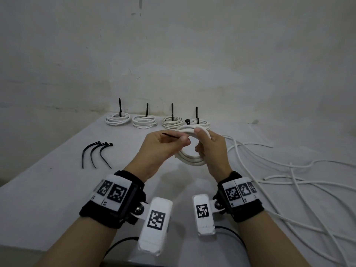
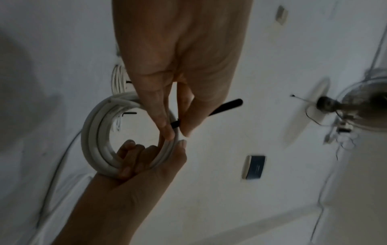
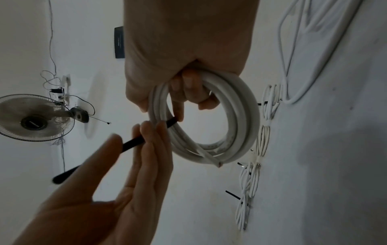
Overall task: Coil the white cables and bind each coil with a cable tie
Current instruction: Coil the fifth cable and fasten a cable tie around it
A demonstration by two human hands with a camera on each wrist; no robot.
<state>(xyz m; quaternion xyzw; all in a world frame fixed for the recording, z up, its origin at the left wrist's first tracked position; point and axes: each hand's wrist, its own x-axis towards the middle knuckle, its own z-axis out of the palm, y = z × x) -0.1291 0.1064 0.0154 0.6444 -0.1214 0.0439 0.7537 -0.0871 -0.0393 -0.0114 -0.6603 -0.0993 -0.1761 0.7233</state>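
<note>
I hold a white cable coil (image 1: 190, 160) upright above the table (image 1: 48, 199). My right hand (image 1: 204, 140) grips the coil's right side, fingers through the ring and thumb on top. My left hand (image 1: 183, 140) pinches a black cable tie (image 1: 170, 136) between thumb and fingertips at the coil's upper left. In the left wrist view the cable tie (image 2: 228, 107) meets the coil (image 2: 94, 132) at the pinch. In the right wrist view the cable tie (image 3: 134, 143) passes across the coil (image 3: 240, 116) into the ring. The tie's head is hidden.
Several bound coils (image 1: 144, 121) with upright black tie tails line the table's far edge. Three spare ties (image 1: 96, 154) lie at the left. Loose white cables (image 1: 289, 180) sprawl across the right side. A fan (image 3: 35, 117) stands off the table.
</note>
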